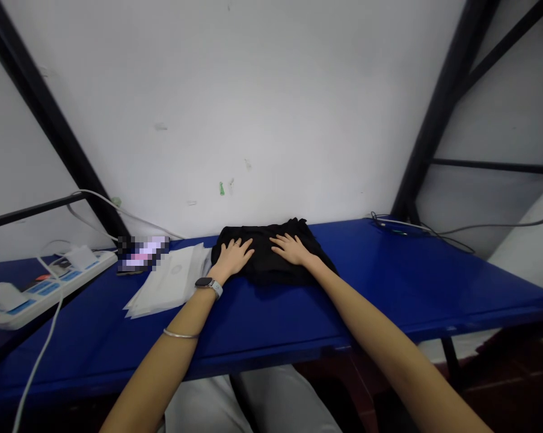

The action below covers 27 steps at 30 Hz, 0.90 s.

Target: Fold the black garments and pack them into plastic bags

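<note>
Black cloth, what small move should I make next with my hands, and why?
Probably slide both palms outward across the black cloth: your left hand and right hand lie flat on it, and its far edge looks rumpled.

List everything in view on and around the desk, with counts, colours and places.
table top: 1, glossy blue, against the wall
folded cloth: 1, black, middle of the table top
stack of papers: 1, white, left of the cloth
pixelated object: 1, blurred, beyond the papers
power strip: 1, white and blue, far left
cable: 1, white, hanging off the left side
dark cables: several, black, right end
wall: 1, white, marked, behind the table
metal struts: at least 2, black, either side
trousers: 1 pair, pale, below the table edge
wristwatch: 1, black face, left wrist
bangle: 1, silver, left forearm
left hand: 1, flat on the cloth
right hand: 1, flat on the cloth
</note>
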Motion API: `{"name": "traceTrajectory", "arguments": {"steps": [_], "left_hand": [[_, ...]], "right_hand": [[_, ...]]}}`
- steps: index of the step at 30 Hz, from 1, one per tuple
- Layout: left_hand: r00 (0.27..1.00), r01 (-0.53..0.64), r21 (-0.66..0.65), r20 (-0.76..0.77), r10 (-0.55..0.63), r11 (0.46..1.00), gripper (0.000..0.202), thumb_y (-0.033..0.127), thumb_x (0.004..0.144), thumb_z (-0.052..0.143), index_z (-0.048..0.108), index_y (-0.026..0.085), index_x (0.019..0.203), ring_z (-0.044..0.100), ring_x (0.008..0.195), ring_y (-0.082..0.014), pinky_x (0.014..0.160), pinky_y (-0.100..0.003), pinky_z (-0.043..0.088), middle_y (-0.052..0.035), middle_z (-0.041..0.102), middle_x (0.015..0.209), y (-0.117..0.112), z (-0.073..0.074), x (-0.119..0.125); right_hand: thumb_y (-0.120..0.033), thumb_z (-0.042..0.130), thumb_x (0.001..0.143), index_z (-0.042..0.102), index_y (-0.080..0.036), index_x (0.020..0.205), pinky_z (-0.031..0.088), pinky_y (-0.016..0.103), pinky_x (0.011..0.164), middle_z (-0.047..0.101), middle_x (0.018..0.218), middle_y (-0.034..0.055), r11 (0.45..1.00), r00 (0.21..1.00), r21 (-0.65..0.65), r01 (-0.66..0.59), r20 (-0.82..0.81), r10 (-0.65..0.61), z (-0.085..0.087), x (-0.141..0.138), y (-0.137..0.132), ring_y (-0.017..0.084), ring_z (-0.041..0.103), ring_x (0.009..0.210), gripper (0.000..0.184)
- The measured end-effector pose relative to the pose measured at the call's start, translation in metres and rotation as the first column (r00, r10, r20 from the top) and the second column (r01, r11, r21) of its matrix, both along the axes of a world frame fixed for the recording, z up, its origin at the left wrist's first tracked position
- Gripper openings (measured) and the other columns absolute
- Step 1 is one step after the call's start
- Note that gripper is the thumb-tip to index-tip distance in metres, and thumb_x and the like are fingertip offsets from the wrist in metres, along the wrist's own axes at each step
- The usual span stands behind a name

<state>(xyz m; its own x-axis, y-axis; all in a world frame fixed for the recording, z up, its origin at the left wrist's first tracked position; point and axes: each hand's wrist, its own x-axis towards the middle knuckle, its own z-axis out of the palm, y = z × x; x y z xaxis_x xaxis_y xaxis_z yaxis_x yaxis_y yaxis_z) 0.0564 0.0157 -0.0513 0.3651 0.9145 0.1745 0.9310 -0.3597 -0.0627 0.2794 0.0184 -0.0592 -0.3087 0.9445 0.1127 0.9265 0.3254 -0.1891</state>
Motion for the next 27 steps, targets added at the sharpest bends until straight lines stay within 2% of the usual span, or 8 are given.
{"name": "traceTrajectory", "arguments": {"steps": [19, 27], "left_hand": [[1.000, 0.024, -0.019, -0.013, -0.024, 1.000, 0.054, 0.048, 0.097, 0.023, 0.030, 0.026, 0.146, 0.033, 0.135, -0.0343, 0.102, -0.056, 0.031, -0.0150, 0.038, 0.147, -0.001, 0.003, 0.001], [1.000, 0.012, -0.018, -0.010, -0.012, 1.000, 0.055, 0.047, 0.097, 0.023, 0.030, 0.025, 0.146, 0.034, 0.134, -0.0352, 0.102, -0.056, 0.031, -0.0161, 0.038, 0.147, -0.008, 0.005, 0.002]], "right_hand": [[-0.055, 0.021, 0.096, 0.030, -0.028, 0.147, 0.011, 0.053, 0.113, 0.027, 0.154, 0.0053, 1.000, 1.000, -0.023, 0.015, 0.001, -0.015, 0.003, -0.001, -0.007, 0.032, 0.016, 0.142, 0.059], [-0.053, 0.022, 0.097, 0.032, -0.027, 0.147, 0.011, 0.055, 0.112, 0.028, 0.153, 0.0059, 1.000, 1.000, -0.015, 0.007, 0.011, -0.007, 0.005, -0.002, -0.010, 0.031, 0.015, 0.142, 0.057]]}}
